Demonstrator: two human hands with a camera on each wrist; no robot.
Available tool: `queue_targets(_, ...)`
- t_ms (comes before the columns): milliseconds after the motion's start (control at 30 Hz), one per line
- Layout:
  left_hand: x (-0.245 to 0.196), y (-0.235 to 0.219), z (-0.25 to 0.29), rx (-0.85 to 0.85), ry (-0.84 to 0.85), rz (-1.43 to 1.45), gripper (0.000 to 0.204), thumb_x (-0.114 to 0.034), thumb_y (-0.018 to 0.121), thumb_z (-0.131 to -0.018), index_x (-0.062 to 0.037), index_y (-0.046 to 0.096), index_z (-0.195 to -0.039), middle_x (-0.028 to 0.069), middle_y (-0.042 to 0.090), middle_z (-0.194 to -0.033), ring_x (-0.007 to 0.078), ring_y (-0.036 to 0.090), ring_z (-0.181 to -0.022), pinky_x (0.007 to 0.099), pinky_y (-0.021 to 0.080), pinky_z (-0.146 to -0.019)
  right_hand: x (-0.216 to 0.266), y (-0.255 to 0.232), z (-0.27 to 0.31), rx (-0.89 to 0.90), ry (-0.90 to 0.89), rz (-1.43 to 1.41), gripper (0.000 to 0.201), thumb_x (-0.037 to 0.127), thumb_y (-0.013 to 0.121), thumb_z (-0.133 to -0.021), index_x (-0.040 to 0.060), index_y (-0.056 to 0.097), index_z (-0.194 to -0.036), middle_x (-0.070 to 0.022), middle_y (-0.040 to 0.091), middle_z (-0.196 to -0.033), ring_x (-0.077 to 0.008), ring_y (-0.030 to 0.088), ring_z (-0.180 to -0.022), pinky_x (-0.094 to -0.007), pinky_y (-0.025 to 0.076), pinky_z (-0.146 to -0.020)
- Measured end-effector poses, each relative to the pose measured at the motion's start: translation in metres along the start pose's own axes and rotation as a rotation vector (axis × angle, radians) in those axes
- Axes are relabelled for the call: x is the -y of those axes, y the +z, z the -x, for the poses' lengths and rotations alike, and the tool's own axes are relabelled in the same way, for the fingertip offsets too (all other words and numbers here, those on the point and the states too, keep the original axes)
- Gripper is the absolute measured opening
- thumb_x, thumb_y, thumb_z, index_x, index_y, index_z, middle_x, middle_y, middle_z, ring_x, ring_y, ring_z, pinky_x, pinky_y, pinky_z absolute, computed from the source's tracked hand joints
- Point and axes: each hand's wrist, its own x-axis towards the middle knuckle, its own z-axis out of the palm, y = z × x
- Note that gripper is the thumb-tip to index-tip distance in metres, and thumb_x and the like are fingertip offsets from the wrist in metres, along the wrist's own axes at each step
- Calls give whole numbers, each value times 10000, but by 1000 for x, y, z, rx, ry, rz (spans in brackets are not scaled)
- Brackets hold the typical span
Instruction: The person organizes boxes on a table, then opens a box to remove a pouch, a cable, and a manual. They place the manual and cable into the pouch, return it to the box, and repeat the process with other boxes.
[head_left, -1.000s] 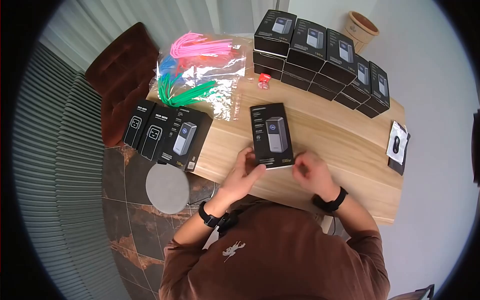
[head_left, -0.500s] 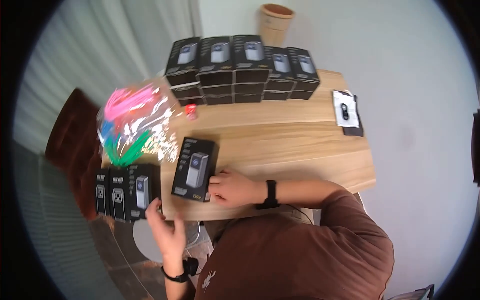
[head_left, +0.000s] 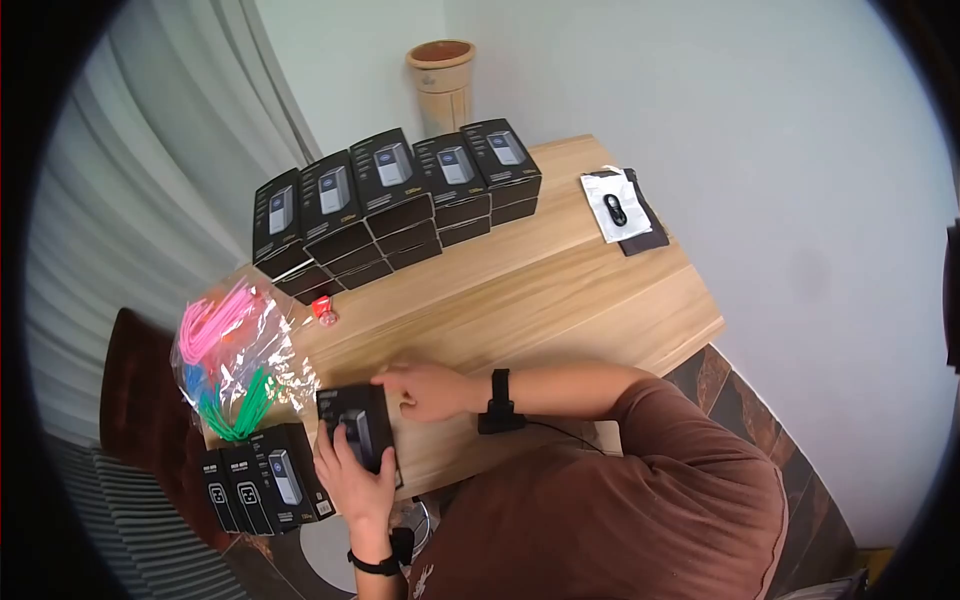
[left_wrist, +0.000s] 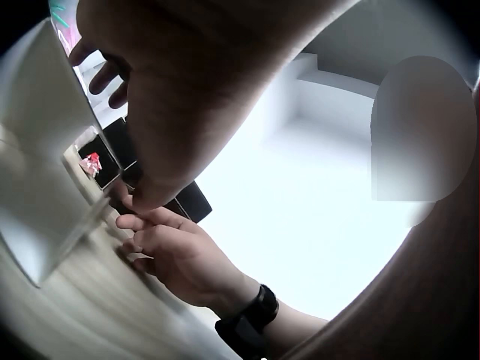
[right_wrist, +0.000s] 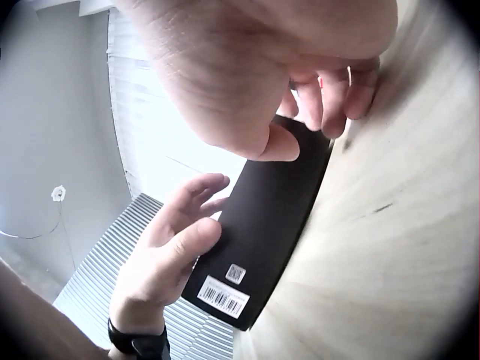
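A black printed box (head_left: 378, 412) lies flat near the table's front left part. My left hand (head_left: 355, 487) rests over its printed face with fingers spread, the thumb towards its right side. Beside the box's far right corner is my right hand (head_left: 432, 391), index finger touching it and the other fingers loosely bent. The right wrist view shows the box's dark side (right_wrist: 262, 217) with a barcode label, the right hand (right_wrist: 262, 75) at its far end and the left hand (right_wrist: 161, 255) at its near edge. In the left wrist view the right hand (left_wrist: 184, 255) has relaxed fingers.
Three upright-printed black boxes (head_left: 285, 480) stand just left of the hands. Bagged coloured strips (head_left: 240, 340) and a red packet (head_left: 323, 310) lie behind. Stacked black boxes (head_left: 388, 175) line the back; a white pouch (head_left: 612, 208) is at right.
The view has swung right. The box has moved left over the table, beside the row of boxes. My left hand left it, reached towards that row, and now rests on it; my right stayed alongside.
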Motion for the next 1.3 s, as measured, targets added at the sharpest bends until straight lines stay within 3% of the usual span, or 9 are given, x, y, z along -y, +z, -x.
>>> queue_targets(133, 6, 5, 5, 18, -116, -81, 765, -197, 829, -774, -18, 483, -1433, 228, 440, -1565, 459, 429, -1395, 552, 361, -1160, 0, -12, 8, 58, -36, -3, 537, 103, 625, -863, 64, 577, -1397, -200, 690, -1239, -380, 632, -1217, -471, 537, -987)
queue_targets(300, 4, 11, 0, -13, -119, -177, 781, -176, 820, -778, -34, 471, -1462, 199, 437, -1579, 435, 400, -1443, 549, 336, -1195, -31, -70, 30, -211, 1, -236, 299, 67, 665, -895, 60, 694, -1193, -69, 729, -940, -201, 688, -715, -348, 569, -694)
queue_targets(500, -2, 24, -9, 78, -129, -240, 811, -132, 817, -759, -41, 465, -1485, 195, 406, -1615, 440, 367, -1481, 607, 290, -1209, -74, -206, 38, -885, 118, -385, 257, 49, 694, -960, 21, 637, -1209, 25, 652, -892, -26, 588, -792, -218, 487, -680)
queue_targets(667, -36, 16, -15, -63, -12, -125, 675, -84, 775, -802, -19, 515, -1421, 209, 456, -1562, 451, 419, -1429, 573, 335, -1183, -105, -288, 20, -1200, 334, -302, 773, 309, 862, -872, -50, 452, -1420, -111, 608, -1161, -144, 598, -1046, -279, 524, -786)
queue_targets(800, -66, 18, -23, -107, 168, 151, 286, 51, 659, -846, 17, 589, -1121, 239, 561, -1394, 462, 525, -1280, 524, 423, -1081, -110, -308, 12, -948, 593, -553, 1142, 552, 814, -870, -57, 212, -1625, -236, 499, -1459, -319, 497, -1371, -417, 412, -1135)
queue_targets(833, -66, 22, -26, -91, 172, 205, 241, 81, 636, -845, 16, 579, -1071, 237, 583, -1348, 454, 549, -1241, 510, 442, -1054, -114, -306, 7, -1024, 614, -553, 917, 468, 838, -878, -103, 437, -1473, -123, 630, -1112, -202, 622, -962, -331, 536, -791)
queue_targets(933, -73, 27, -36, -64, 154, 344, 197, 153, 577, -822, 13, 540, -955, 226, 627, -1188, 432, 604, -1095, 471, 490, -950, -118, -322, 16, -750, 622, -713, 650, 421, 811, -913, -69, 615, -1292, -48, 647, -912, -120, 549, -690, -281, 435, -572)
queue_targets(1033, -79, 27, -45, -37, 181, 359, 213, 182, 556, -792, 8, 547, -914, 202, 639, -1047, 417, 625, -986, 447, 514, -872, -113, -321, 15, -884, 586, -660, 424, 371, 770, -952, -13, 701, -1119, 9, 617, -789, -75, 416, -545, -268, 294, -477)
queue_targets(1300, -90, 39, -60, 81, 235, 508, 220, 169, 540, -812, 3, 631, -925, 179, 614, -880, 380, 635, -831, 405, 524, -748, -93, -319, 90, -671, 593, -932, 203, 234, 760, -970, 99, 687, -1103, 36, 680, -964, -64, 571, -756, -196, 485, -643)
